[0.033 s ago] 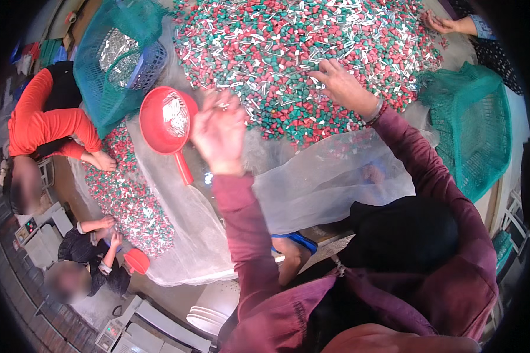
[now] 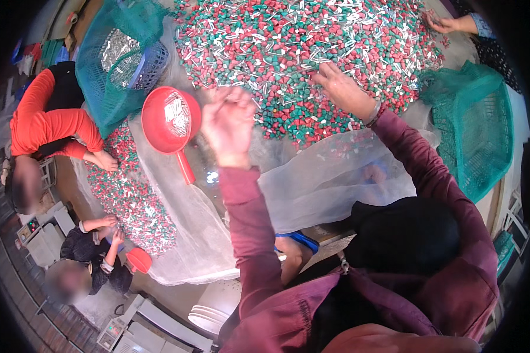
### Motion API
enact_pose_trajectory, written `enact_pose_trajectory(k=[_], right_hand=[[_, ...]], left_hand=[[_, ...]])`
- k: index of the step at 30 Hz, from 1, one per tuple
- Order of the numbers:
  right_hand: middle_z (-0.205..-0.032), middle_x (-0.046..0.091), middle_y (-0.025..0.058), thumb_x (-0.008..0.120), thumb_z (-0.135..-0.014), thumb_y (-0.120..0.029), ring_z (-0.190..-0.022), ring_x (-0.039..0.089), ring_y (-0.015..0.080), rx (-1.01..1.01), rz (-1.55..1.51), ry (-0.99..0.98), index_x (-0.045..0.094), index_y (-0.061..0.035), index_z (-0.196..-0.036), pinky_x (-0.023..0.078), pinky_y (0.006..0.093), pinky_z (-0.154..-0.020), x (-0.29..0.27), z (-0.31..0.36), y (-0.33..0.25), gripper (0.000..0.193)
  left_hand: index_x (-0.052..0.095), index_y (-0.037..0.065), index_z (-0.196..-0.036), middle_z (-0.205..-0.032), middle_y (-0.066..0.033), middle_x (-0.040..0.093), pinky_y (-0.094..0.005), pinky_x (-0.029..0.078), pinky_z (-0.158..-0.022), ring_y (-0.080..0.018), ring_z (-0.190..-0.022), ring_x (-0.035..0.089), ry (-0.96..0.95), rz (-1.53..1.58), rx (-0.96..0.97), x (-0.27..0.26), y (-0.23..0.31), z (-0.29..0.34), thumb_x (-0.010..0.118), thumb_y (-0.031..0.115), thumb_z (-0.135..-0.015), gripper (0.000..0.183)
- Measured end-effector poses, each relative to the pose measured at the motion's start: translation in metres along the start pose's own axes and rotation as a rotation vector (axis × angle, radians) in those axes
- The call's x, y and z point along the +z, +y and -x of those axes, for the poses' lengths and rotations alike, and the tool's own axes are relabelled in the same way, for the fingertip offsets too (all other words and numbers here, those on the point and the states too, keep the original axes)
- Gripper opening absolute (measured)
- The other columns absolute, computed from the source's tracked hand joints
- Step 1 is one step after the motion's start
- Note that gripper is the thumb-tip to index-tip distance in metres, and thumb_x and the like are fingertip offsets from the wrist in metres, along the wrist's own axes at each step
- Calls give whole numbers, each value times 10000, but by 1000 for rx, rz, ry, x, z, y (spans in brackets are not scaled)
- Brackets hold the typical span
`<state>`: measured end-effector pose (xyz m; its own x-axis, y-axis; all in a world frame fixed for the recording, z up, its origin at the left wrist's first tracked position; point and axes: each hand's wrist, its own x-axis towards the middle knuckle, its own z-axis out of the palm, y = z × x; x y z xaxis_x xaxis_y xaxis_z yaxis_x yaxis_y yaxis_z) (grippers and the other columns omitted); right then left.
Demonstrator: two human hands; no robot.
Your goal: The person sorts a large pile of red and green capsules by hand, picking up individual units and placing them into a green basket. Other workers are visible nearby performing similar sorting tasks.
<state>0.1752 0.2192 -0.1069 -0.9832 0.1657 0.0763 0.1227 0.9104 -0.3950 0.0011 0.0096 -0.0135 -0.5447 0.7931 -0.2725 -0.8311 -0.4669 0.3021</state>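
Note:
A wide heap of small red, green and white pieces (image 2: 288, 76), mixed with thin silvery strips, covers the table. Over its near edge my right hand (image 2: 344, 91) stretches its fingers down to the pieces; nothing shows plainly in them. My left hand (image 2: 231, 123) is raised left of it, slightly blurred, its fingers curled in; whatever they hold is too small to make out. Close beside the left hand lies a red plastic scoop (image 2: 153, 130), its handle toward me, with a small pile of silvery strips (image 2: 177, 115) inside.
Green netting lines a basket (image 2: 150, 67) of silvery strips at far left and another basket (image 2: 477, 129) at right. Translucent sheeting (image 2: 335, 188) spans the table's near side. Co-workers' hands (image 2: 105, 160) work at a smaller heap (image 2: 138, 200) on the left; another hand (image 2: 441, 23) is at far right.
My left hand has shifted a little to the right, away from the scoop, and looks less blurred. My right hand stays at nearly the same spot over the heap.

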Motion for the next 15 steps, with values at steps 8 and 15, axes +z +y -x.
enact_pose_trajectory(k=[8,15], right_hand=[[-928,570,135,590,-827,-101,-878,605,326,145,-272,-203,641,-41,-953,499,423,-756,-11,26,-1,149],[-1134,487,107,676,-734,-44,-1083,500,319,75,-48,1,564,-105,-1196,497,412,-871,-10,33,-15,480]], left_hand=[[641,27,-884,-903,-201,654,-467,495,-722,-382,-815,642,-3,-2441,122,-61,-92,-24,728,201,-741,242],[506,34,-1070,-903,-210,653,-482,484,-734,-395,-837,636,239,-2240,275,-82,-97,-2,738,231,-755,438]])
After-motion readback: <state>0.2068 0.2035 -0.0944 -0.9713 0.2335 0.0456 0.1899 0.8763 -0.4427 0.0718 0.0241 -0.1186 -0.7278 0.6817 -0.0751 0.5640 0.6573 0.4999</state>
